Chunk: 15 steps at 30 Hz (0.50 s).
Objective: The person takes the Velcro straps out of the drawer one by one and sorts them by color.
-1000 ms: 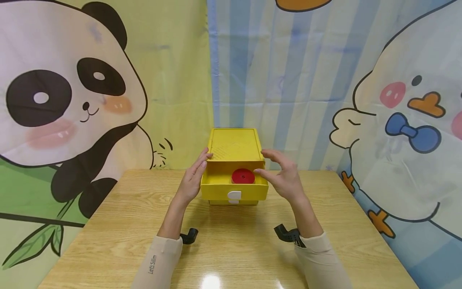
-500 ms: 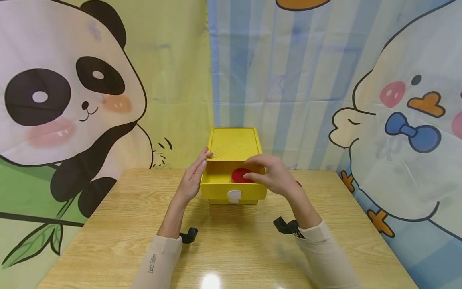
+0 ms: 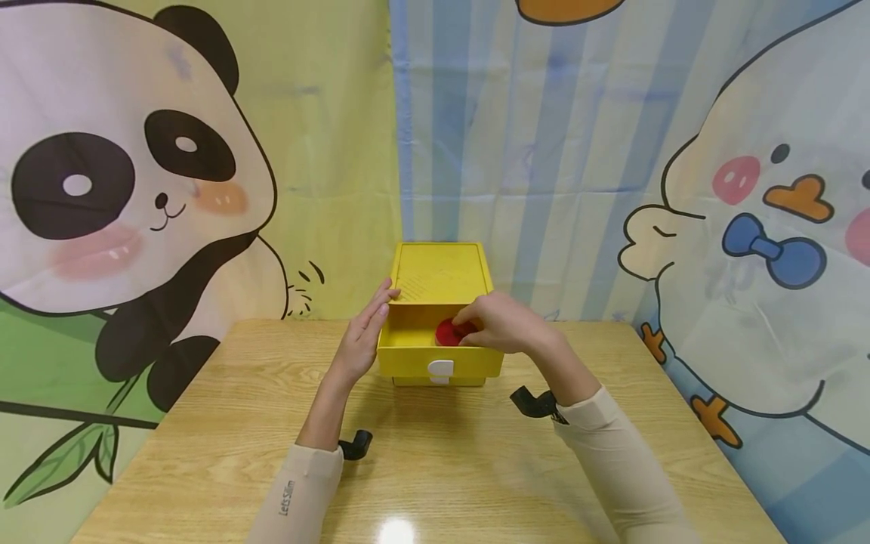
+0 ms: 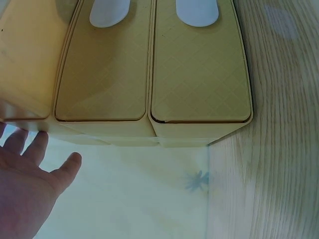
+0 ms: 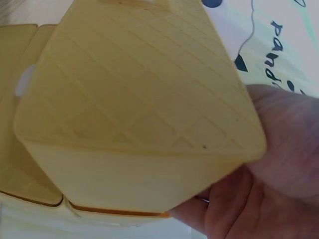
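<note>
A small yellow drawer cabinet (image 3: 442,272) stands on the wooden table, its top drawer (image 3: 408,364) pulled out. In the drawer lies a red-topped round disc (image 3: 445,332) with a pale side. My right hand (image 3: 508,325) reaches over the drawer's right wall, thumb and fingers curled about the disc's right part; the drawer front (image 5: 139,84) hides the fingertips in the right wrist view. My left hand (image 3: 360,344) has its fingers straight along the cabinet's left side, near the front corner. Two lower drawer fronts with white tabs (image 4: 197,12) show in the left wrist view.
A printed cloth (image 3: 340,151) with a panda and a chick hangs behind and beside the wooden table (image 3: 435,468). The cabinet sits close to the back cloth. Black wrist mounts (image 3: 356,444) jut from both sleeves.
My right hand has moved left from beside the cabinet, over the drawer, and its fingers have closed in on the red disc. The left hand has stayed at the cabinet's side.
</note>
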Tool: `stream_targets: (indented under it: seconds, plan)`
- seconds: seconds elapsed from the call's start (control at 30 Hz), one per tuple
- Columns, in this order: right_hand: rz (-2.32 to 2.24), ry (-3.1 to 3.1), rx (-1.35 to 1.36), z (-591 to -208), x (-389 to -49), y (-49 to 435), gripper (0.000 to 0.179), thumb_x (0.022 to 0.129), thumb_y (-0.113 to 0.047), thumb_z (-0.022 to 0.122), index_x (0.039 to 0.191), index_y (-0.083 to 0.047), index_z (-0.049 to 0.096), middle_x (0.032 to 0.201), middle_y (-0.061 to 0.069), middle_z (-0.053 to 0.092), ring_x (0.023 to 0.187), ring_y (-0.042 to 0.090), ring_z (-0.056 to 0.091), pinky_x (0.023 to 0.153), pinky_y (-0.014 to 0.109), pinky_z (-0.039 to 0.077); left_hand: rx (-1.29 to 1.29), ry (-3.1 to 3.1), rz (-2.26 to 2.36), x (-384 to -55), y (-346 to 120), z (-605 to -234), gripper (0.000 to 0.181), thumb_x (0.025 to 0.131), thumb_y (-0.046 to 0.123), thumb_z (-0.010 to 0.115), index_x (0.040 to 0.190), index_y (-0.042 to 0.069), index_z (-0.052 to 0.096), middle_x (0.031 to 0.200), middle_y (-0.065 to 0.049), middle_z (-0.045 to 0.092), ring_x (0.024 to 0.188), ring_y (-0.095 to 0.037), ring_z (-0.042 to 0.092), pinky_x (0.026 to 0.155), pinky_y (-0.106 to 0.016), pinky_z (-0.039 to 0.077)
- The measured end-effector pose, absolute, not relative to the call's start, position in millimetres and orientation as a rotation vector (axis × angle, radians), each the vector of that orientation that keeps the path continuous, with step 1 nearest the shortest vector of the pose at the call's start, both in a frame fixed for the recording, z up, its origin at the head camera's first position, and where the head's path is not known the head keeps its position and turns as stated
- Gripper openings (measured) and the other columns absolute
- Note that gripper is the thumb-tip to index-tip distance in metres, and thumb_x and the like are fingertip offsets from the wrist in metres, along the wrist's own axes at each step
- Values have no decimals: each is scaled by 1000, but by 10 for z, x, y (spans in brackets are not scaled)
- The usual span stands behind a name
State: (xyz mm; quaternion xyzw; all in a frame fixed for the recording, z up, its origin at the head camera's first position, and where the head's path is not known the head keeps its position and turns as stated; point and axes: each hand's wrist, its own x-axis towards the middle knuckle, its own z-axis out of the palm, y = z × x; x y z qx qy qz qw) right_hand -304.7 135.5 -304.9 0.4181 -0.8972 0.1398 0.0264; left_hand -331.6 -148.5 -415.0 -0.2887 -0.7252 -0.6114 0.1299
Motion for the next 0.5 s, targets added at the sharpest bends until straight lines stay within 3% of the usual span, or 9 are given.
stream_targets:
  seconds: [0.2,0.5]
  plan:
    - [267,-2828,1268,-3030,-3080,1277,13,90,-7,79,82,-16,74,76,-8,66,70,12,54,67,26,47,-839,-2103,-1784,-3309,-1488,-4147,44,116,32,33,152,14,51,175,0,19,162,-13,14,132,-46,14]
    - [193,-2939,1223,-3018,-3108,1235,13,92,-11,77,84,-14,68,77,-6,61,70,13,51,64,26,42,-816,-2126,-1798,-3317,-1481,-4146,44,117,23,31,154,7,48,176,-6,16,163,-20,11,132,-50,12]
